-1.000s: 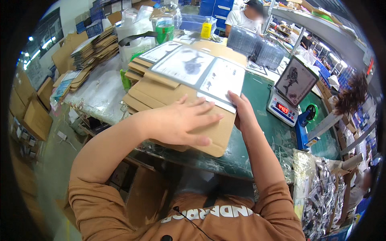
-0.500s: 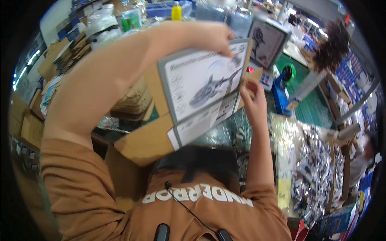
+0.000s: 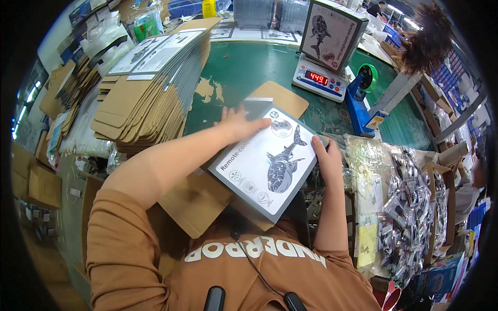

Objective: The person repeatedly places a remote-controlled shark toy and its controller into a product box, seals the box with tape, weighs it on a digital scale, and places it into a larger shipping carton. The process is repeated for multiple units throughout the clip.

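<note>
A printed cardboard box (image 3: 259, 171), white and grey with a shark picture, lies tilted before me, its printed face up. Brown flaps stick out: one (image 3: 197, 202) at its near left, another (image 3: 282, 98) beyond its far end. My left hand (image 3: 238, 125) lies across the box's far left edge, fingers spread, thumb on the printed face. At the right corner my right hand (image 3: 328, 155) grips the box, thumb on top and the other fingers partly hidden behind the edge. The inside of the box is hidden.
Flat printed cartons (image 3: 150, 88) are stacked at the left. A finished-looking box (image 3: 332, 36) stands on a digital scale (image 3: 319, 80) at the back right, beside a blue tape dispenser (image 3: 358, 109). Bagged silvery parts (image 3: 404, 223) pile up at the right. A green table (image 3: 233, 67) lies beyond.
The box has turned and come down, its printed face now more upward. My left hand has moved from the far upper edge to the left edge; my right hand stays at the right side.
</note>
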`<action>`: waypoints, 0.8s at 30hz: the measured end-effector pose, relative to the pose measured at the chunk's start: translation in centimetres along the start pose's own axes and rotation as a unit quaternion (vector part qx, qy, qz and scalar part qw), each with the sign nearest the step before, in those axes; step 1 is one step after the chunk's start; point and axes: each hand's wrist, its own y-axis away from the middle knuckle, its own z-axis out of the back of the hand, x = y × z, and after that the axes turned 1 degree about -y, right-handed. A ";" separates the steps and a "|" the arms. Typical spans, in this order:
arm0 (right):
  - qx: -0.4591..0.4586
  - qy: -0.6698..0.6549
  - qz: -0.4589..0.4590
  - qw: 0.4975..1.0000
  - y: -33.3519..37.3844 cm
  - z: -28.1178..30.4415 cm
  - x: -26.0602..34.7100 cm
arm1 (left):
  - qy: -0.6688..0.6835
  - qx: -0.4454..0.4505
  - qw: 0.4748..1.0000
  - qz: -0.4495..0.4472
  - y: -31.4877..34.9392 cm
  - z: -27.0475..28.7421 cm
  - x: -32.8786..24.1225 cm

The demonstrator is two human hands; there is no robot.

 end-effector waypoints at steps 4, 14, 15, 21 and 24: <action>0.158 -0.361 -0.169 0.903 0.1 -2.2 2.5 | 0.384 0.304 0.870 -0.053 0.3 5.6 0.0; 0.282 -0.566 0.196 0.750 -9.5 1.8 10.3 | 0.434 -0.037 0.772 -0.462 2.9 7.9 -1.4; 0.265 -0.556 0.153 0.773 -10.5 1.5 10.0 | 0.388 -0.079 0.801 -0.449 2.2 6.7 -0.8; 0.129 -0.458 -0.022 0.879 -10.0 1.5 11.2 | 0.428 0.038 0.767 -0.476 0.3 4.1 0.6; 0.161 -0.350 -0.049 0.921 -7.1 2.6 13.5 | 0.628 0.082 0.685 -0.361 0.5 6.6 -1.0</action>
